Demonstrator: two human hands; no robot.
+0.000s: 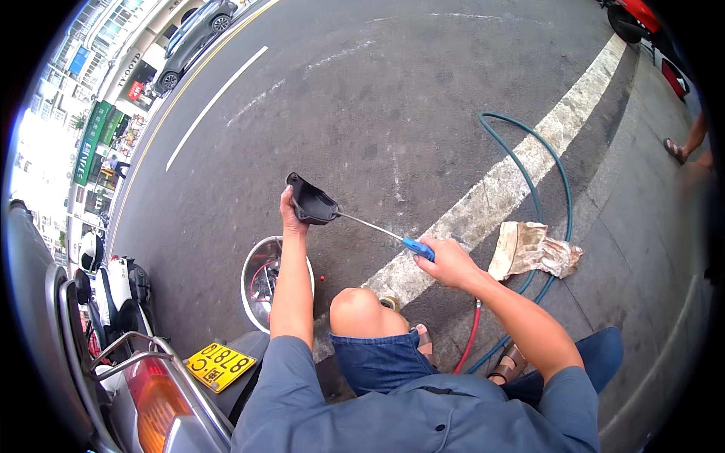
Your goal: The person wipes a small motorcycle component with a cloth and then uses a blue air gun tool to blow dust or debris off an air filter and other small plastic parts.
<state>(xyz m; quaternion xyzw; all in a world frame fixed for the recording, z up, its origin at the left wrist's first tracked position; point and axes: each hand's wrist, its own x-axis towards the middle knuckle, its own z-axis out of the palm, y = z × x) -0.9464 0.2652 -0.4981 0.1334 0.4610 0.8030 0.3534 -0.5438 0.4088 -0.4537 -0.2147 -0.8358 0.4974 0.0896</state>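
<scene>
My left hand holds a black, hollow plastic cover by its left side, its open face turned up. In my right hand is a blue-handled tool with a long thin metal shaft. The shaft's tip meets the right corner of the cover; whether it presses in there is hard to tell. Both hands are in front of my bent knee, above the asphalt. Partly hidden behind my left forearm, a round metal basin stands on the ground with a red cable and small dark parts in it.
A green-blue hose loops over the white line, joined by a red hose. A stained cloth lies across it. On the left is a scooter's rear with a yellow plate. Another person's foot shows at right.
</scene>
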